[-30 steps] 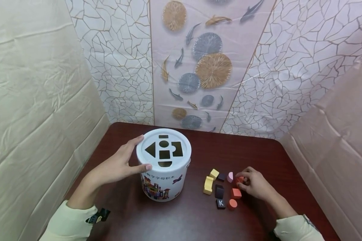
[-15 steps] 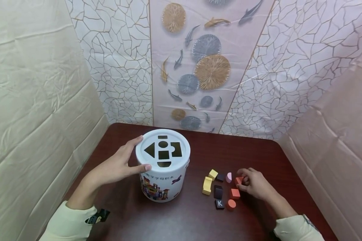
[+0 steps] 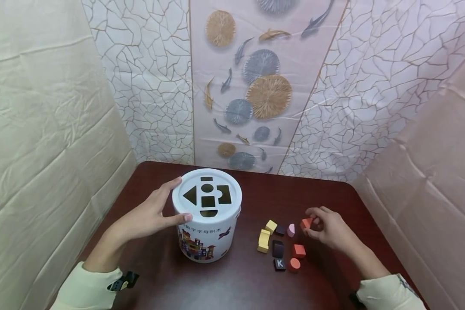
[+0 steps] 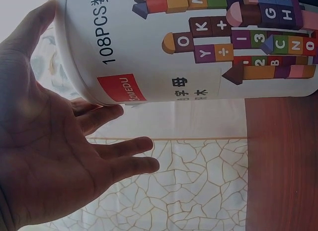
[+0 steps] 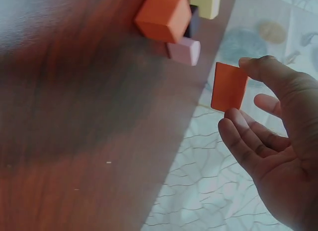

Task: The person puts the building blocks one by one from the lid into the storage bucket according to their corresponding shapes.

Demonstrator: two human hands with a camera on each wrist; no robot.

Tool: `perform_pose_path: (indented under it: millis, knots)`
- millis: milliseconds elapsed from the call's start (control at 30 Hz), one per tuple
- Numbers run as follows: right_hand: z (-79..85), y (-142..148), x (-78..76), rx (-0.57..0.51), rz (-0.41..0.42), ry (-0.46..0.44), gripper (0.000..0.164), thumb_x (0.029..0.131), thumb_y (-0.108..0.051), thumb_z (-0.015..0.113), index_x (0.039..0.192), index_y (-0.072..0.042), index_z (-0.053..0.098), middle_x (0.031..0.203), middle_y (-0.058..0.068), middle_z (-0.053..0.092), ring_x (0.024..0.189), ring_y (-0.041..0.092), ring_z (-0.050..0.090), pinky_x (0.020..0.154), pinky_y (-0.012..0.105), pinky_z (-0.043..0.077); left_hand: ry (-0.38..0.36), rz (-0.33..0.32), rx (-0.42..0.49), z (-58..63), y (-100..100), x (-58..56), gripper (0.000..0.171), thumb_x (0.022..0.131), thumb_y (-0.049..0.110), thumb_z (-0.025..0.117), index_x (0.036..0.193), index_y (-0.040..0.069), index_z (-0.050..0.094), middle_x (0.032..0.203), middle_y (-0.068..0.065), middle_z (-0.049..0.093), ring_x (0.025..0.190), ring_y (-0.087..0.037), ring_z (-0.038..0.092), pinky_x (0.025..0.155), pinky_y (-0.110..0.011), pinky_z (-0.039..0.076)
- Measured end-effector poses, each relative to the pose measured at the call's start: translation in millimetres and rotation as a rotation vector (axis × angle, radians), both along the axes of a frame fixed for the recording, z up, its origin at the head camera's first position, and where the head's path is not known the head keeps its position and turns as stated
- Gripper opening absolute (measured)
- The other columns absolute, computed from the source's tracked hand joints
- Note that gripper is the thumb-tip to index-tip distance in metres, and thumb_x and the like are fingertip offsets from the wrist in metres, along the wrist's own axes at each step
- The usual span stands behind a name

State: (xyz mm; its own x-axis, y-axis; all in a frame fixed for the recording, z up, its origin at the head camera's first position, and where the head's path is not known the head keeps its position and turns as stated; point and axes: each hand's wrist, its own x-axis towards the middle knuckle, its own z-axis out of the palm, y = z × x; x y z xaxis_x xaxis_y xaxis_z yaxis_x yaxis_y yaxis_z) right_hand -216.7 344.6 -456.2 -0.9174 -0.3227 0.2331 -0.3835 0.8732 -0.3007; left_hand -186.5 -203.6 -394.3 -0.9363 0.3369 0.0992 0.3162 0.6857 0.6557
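Two pale sleeves (image 3: 87,286) are nearest, along the lower edge of the head view. Ahead, on the glossy red-brown worktop (image 3: 240,288), a black block with a white K (image 3: 280,264) lies just beside an orange-red cylinder (image 3: 294,265). Behind them are a dark curved block (image 3: 278,248), an orange-red cuboid (image 3: 299,251) and a yellow notched block (image 3: 263,241). Near these, the right hand (image 3: 330,229) pinches a flat-sided orange-red block (image 3: 305,223) between thumb and fingertips, above the worktop. Farther off lie a pink half-round block (image 3: 291,230), a small dark block (image 3: 280,230) and a yellow cuboid (image 3: 271,226). The left hand (image 3: 149,218), fingers straight and spread, touches the rim of an upright white printed cylindrical bucket (image 3: 205,245); its lid (image 3: 230,213) has six shaped holes. Patterned cloth (image 3: 159,86) hangs behind.
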Motion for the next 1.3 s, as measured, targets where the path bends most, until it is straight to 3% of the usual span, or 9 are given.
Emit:
perform_pose_path:
  millis: [400,667,967,1300]
  knots:
    - [34.7,-21.6,2.7,-0.018,0.096,0.123,0.041,0.081,-0.013,0.098,0.117,-0.011,0.078,0.104,0.002,0.071,0.092,0.022,0.07,0.074,0.037,0.062,0.012,-0.018,0.019,-1.1,0.3,-3.1,0.117,0.093,0.069,0.08,0.177,0.015,0.019,0.182,-0.015,0.027,0.168,-0.043,0.027,0.129,-0.074,0.033]
    - [58.0,-41.6,3.1,-0.042,0.172,0.221,0.041,0.08,-0.016,0.099,0.116,-0.019,0.078,0.102,-0.003,0.071,0.09,0.016,0.068,0.075,0.035,0.06,0.016,-0.012,0.016,0.3,-1.8,-1.2,0.117,0.093,0.07,0.08,0.177,0.015,0.02,0.182,-0.015,0.028,0.167,-0.044,0.028,0.127,-0.076,0.034]
    - [80.1,-65.4,0.6,-0.068,0.263,0.261,0.042,0.081,-0.015,0.099,0.117,-0.019,0.078,0.107,-0.004,0.074,0.092,0.007,0.066,0.077,0.028,0.06,0.024,-0.015,0.015,-1.7,-2.4,2.4,0.116,0.093,0.07,0.079,0.177,0.015,0.021,0.182,-0.015,0.028,0.168,-0.045,0.027,0.127,-0.076,0.033]
    - [100.3,-85.9,-2.0,-0.061,0.288,0.265,0.044,0.084,-0.021,0.098,0.122,-0.019,0.077,0.11,-0.004,0.075,0.095,0.013,0.072,0.08,0.037,0.063,0.028,-0.017,0.022,-0.2,-1.5,2.0,0.116,0.093,0.07,0.079,0.177,0.015,0.021,0.182,-0.015,0.027,0.168,-0.045,0.027,0.128,-0.076,0.032]
